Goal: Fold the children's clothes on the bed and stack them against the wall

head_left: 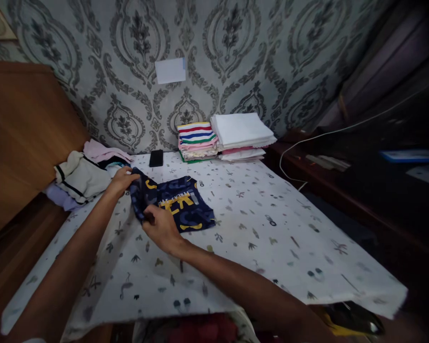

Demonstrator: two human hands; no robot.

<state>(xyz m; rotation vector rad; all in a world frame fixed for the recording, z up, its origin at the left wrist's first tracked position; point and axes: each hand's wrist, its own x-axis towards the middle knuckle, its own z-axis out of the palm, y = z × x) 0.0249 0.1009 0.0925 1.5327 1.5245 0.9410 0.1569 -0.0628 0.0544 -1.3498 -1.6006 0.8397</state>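
A dark navy shirt (186, 202) with yellow and grey print lies on the white patterned cloth of the table (243, 247). Its left part is lifted and bends over toward the middle. At the far left corner of the shirt, my left hand (123, 180) pinches the fabric. My right hand (160, 226) grips the near left edge, with the fingers closed on the cloth. The shirt's right part rests flat, its neckline and armholes toward the right.
Loose clothes (86, 176) lie heaped at the left beside a wooden panel (25, 138). A black phone (156, 158) rests near the wall. Behind stand a stack of folded striped and coloured clothes (197, 138) and folded white cloths (241, 131). A white cable (329, 131) hangs at the right.
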